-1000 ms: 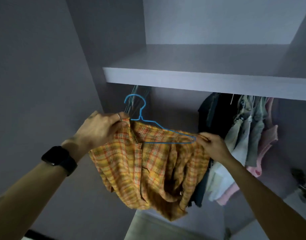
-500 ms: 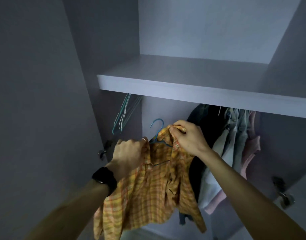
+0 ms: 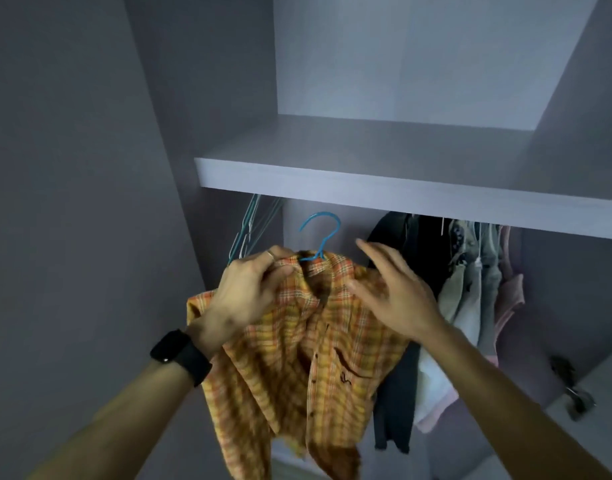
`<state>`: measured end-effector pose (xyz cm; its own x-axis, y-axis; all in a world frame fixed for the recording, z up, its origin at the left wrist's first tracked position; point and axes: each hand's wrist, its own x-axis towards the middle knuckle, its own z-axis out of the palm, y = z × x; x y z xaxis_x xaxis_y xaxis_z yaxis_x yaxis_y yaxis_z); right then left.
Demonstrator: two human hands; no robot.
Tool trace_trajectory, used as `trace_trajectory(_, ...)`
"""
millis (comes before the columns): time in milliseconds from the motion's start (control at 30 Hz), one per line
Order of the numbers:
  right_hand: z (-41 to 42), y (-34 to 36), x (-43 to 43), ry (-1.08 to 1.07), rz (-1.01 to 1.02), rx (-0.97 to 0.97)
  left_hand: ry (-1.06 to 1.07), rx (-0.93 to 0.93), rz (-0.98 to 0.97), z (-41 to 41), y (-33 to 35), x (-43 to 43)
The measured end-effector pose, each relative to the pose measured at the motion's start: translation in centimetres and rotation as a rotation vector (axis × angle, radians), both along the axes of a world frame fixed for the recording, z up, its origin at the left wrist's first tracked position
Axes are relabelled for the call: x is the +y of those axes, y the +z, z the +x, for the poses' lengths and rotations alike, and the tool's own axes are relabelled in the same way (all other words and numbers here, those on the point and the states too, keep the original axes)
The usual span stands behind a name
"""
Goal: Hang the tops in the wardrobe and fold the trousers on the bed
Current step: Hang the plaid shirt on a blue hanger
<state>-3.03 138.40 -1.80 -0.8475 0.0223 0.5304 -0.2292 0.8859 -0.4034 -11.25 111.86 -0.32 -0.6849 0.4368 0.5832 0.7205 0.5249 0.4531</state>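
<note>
Fingers [image 3: 276, 259] of the left hand [image 3: 249, 296] pinch the collar of the orange plaid shirt [image 3: 297, 368] just beside the neck of its blue wire hanger [image 3: 321, 233], whose hook rises just under the grey wardrobe shelf [image 3: 366, 188]. Straight, spread fingers of the right hand [image 3: 401, 303] lie over the shirt's other shoulder, seemingly brushing the cloth, though blur hides the contact. Below both hands the shirt droops, between bare hangers [image 3: 245, 230] on the left and hung clothes [image 3: 470, 289] on the right.

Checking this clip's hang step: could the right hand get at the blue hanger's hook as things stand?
Probably yes. The right hand is open just beside the bare hook of the blue hanger, which stands above the plaid shirt collar; nothing lies between them.
</note>
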Motion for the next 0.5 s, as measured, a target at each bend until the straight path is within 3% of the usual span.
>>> trace_trajectory(67,-2.3,1.1,-0.3,0.080,0.212,-0.038,-0.055,-0.045,0.059,0.3,0.7,-0.4)
trace_trajectory(133,-3.4,1.0,-0.4,0.130,0.298,0.017,-0.072,-0.025,0.130,0.9,1.1,-1.5)
trace_trajectory(200,-3.8,0.6,-0.2,0.136,0.267,0.060,-0.074,0.043,0.105,2.2,0.9,-3.4)
trace_trajectory(300,-3.8,0.1,0.5,0.099,0.170,0.155,-0.104,0.004,-0.052,4.3,0.4,-5.5)
trace_trajectory(400,-3.5,-0.6,-1.1,0.141,0.140,0.169,0.056,-0.021,-0.109,3.8,2.2,-4.8)
trace_trajectory(500,-3.5,-0.4,-4.0,0.166,0.141,0.131,0.146,-0.173,-0.233,2.3,3.9,-0.8)
